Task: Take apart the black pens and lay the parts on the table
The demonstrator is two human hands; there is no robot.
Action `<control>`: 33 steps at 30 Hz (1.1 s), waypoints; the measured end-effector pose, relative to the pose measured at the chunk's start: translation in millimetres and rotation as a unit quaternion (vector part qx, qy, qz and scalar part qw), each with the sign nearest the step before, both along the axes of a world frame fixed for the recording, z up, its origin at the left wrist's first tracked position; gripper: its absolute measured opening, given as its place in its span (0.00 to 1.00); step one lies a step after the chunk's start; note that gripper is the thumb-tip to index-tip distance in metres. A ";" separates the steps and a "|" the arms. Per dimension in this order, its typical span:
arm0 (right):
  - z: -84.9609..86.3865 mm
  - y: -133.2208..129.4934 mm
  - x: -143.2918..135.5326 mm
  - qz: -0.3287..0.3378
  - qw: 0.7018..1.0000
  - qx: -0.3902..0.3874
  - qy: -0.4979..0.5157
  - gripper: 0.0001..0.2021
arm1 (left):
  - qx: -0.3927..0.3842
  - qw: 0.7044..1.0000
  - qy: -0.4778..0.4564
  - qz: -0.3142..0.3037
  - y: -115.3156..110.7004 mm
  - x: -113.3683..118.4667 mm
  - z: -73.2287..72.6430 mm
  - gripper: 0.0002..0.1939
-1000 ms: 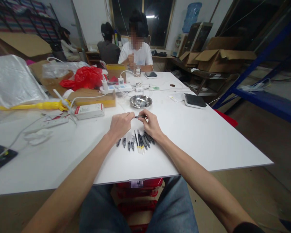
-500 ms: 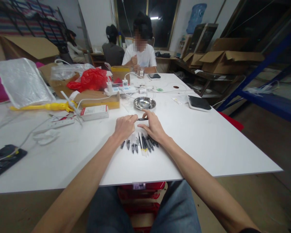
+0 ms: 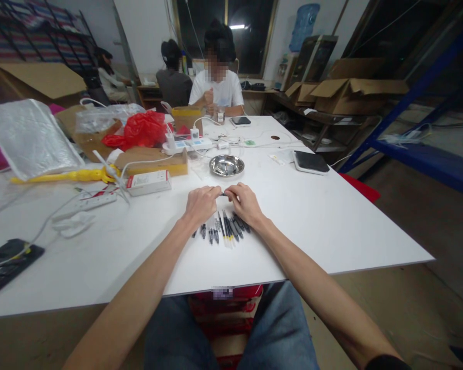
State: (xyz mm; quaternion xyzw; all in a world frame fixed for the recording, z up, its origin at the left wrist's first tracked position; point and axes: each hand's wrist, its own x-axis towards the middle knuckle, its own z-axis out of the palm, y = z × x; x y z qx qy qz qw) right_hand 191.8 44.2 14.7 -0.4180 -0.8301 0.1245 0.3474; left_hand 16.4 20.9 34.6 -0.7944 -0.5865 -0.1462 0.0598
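My left hand [image 3: 201, 203] and my right hand [image 3: 245, 203] meet over the white table [image 3: 316, 221], fingertips nearly touching. Both are closed on a small dark pen part [image 3: 224, 194], which shows only in the narrow gap between them. Just below the hands lie several pen pieces: short dark, clear-ended parts [image 3: 213, 235] to the left, thin refills with yellow bands [image 3: 226, 228] in the middle, and dark grey barrels [image 3: 237, 226] to the right, partly under my right hand. Beyond my hands stands a shiny metal bowl [image 3: 227, 165] with small dark bits inside.
A white and red box [image 3: 149, 183], power strip [image 3: 189, 146], cables and red plastic bag [image 3: 144, 129] lie at the left. A black-topped device [image 3: 310, 162] rests at the right. Across the table sits a person in a white shirt [image 3: 227, 92].
My right hand's fingers have closed in around the pen part, and the gap between my hands has narrowed. The camera view has shifted slightly.
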 end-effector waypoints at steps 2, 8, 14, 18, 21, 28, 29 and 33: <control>-1.2 0.1 1.0 0.023 0.998 0.017 0.054 0.07 | -0.005 1.000 -0.001 0.005 -0.3 -0.2 0.9 0.15; -3.3 3.1 2.3 0.028 0.999 -0.017 0.019 0.11 | -0.024 1.000 0.003 0.003 0.6 -2.0 1.0 0.15; -4.6 4.3 1.0 0.008 0.998 0.017 0.054 0.05 | -0.027 1.000 -0.011 0.004 2.7 1.2 2.1 0.15; -3.9 2.7 0.8 -0.020 0.998 0.032 0.045 0.08 | -0.032 0.999 -0.025 0.014 1.3 0.9 4.0 0.15; -3.7 3.6 2.3 0.002 1.000 0.019 0.007 0.14 | -0.033 0.998 -0.043 0.013 -0.4 0.3 3.7 0.14; 0.0 7.1 11.2 0.017 0.996 0.056 -0.067 0.28 | -0.022 0.996 -0.083 -0.037 0.3 -5.2 -1.9 0.17; 0.1 6.9 11.1 0.020 0.996 0.062 -0.066 0.28 | -0.013 0.996 -0.075 -0.045 0.8 -5.9 -2.5 0.17; -2.9 6.3 5.2 0.030 0.995 0.067 -0.066 0.17 | 0.054 0.996 -0.023 -0.070 3.0 -6.8 -4.1 0.14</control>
